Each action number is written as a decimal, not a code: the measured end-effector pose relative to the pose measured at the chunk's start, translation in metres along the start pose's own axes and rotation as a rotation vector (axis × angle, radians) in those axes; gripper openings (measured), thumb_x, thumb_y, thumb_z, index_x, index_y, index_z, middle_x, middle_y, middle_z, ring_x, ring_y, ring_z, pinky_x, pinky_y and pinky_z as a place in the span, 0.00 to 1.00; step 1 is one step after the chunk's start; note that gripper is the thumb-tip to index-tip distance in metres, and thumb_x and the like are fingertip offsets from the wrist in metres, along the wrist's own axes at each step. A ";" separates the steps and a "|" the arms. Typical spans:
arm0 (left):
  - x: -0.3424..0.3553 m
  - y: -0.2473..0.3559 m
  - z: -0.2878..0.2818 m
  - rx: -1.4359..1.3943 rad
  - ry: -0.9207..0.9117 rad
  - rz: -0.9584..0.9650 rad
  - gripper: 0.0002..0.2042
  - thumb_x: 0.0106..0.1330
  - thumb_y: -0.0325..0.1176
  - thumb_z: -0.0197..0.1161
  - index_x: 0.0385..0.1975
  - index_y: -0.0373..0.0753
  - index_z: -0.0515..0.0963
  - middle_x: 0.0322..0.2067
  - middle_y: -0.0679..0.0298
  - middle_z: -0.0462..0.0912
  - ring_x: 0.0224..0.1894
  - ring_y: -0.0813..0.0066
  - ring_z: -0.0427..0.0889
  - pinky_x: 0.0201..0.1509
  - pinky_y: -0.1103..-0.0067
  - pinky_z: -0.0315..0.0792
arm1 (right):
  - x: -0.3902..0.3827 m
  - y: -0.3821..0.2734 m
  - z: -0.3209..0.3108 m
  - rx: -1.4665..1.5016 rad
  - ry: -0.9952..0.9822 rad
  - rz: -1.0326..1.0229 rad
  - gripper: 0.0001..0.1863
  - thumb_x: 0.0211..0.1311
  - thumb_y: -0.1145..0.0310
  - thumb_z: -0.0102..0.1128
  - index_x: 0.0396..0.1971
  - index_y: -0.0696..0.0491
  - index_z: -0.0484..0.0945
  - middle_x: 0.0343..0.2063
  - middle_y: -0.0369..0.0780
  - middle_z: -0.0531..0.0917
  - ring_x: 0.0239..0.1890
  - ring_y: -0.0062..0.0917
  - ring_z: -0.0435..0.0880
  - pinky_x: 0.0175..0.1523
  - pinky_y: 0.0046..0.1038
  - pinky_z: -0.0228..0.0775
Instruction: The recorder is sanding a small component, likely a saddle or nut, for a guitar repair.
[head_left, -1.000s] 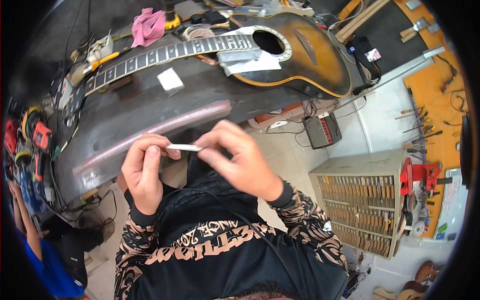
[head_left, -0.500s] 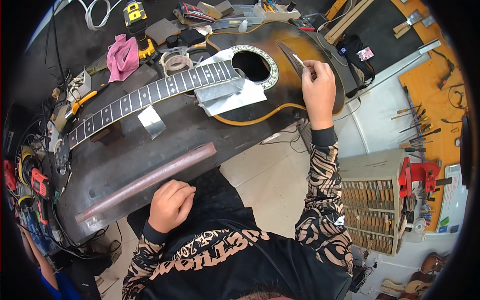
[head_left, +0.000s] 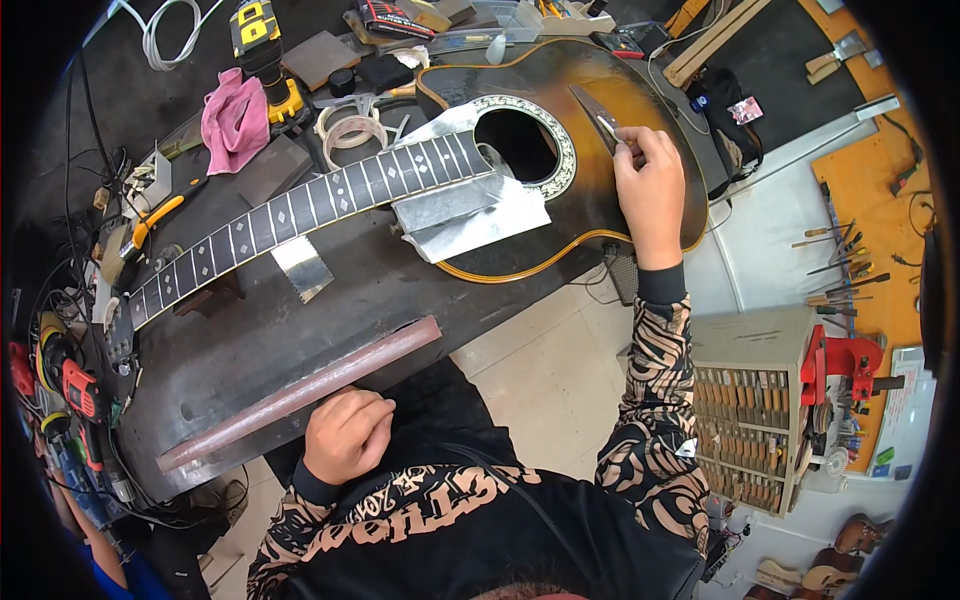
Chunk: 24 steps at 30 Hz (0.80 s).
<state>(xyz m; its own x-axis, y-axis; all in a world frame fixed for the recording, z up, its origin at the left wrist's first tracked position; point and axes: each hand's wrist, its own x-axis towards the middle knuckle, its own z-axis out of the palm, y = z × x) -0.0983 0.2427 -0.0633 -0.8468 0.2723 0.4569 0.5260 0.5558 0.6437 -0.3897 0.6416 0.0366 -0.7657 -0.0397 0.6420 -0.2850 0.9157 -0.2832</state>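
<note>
My right hand [head_left: 650, 190] is over the body of a sunburst acoustic guitar [head_left: 480, 262], beyond the sound hole. Its thumb and fingers pinch a small pale strip [head_left: 608, 126] against a dark, pointed piece on the guitar top, probably the bridge. The far end of the strip is hidden by the fingers. My left hand [head_left: 348, 437] is closed in a loose fist at the table's near edge, with nothing visible in it. Just beyond it lies a long reddish sanding bar [head_left: 300, 392]. Shiny metal sheets [head_left: 470, 220] cover the guitar top beside the fretboard [head_left: 330, 195].
A small metal plate [head_left: 303, 268] leans by the neck. Behind the guitar are tape rolls [head_left: 353, 133], a pink cloth [head_left: 235, 120] and a yellow-black drill [head_left: 262, 50]. A red vise [head_left: 840, 362] and a rack of files [head_left: 745, 400] stand at right. Another person's arm shows at lower left.
My right hand has brought the pale strip down closer to the pointed piece on the guitar. My left hand stays closed in place. The whole view has shifted slightly.
</note>
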 end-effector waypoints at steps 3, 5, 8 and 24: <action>0.000 -0.001 0.000 -0.007 0.003 0.006 0.14 0.60 0.19 0.79 0.46 0.36 0.89 0.41 0.57 0.92 0.39 0.55 0.92 0.45 0.66 0.86 | 0.006 0.003 0.000 0.023 -0.032 0.012 0.06 0.74 0.75 0.69 0.45 0.55 0.91 0.38 0.43 0.87 0.44 0.41 0.88 0.54 0.44 0.81; -0.001 0.000 0.001 -0.020 0.007 0.009 0.14 0.61 0.18 0.78 0.46 0.35 0.89 0.41 0.55 0.91 0.39 0.53 0.92 0.44 0.65 0.85 | 0.010 0.005 0.000 0.031 -0.050 0.015 0.06 0.74 0.75 0.69 0.46 0.56 0.91 0.38 0.44 0.88 0.43 0.41 0.88 0.53 0.44 0.81; -0.001 0.000 0.001 -0.034 0.012 0.011 0.13 0.61 0.18 0.76 0.46 0.35 0.89 0.41 0.54 0.91 0.38 0.51 0.91 0.44 0.64 0.84 | 0.015 0.008 -0.002 0.094 -0.116 0.024 0.08 0.75 0.75 0.69 0.49 0.57 0.91 0.39 0.45 0.88 0.42 0.41 0.88 0.53 0.42 0.81; -0.003 -0.001 0.002 -0.019 0.020 0.047 0.15 0.59 0.16 0.77 0.46 0.34 0.89 0.40 0.55 0.90 0.37 0.52 0.90 0.42 0.64 0.84 | 0.032 0.037 -0.027 0.309 -0.457 -0.124 0.18 0.81 0.77 0.65 0.66 0.59 0.89 0.46 0.44 0.85 0.50 0.35 0.86 0.63 0.33 0.77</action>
<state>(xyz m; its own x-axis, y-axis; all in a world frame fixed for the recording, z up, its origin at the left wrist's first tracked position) -0.0967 0.2432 -0.0664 -0.8198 0.2818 0.4986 0.5664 0.5278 0.6329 -0.4090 0.6854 0.0658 -0.8678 -0.3718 0.3296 -0.4919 0.7364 -0.4645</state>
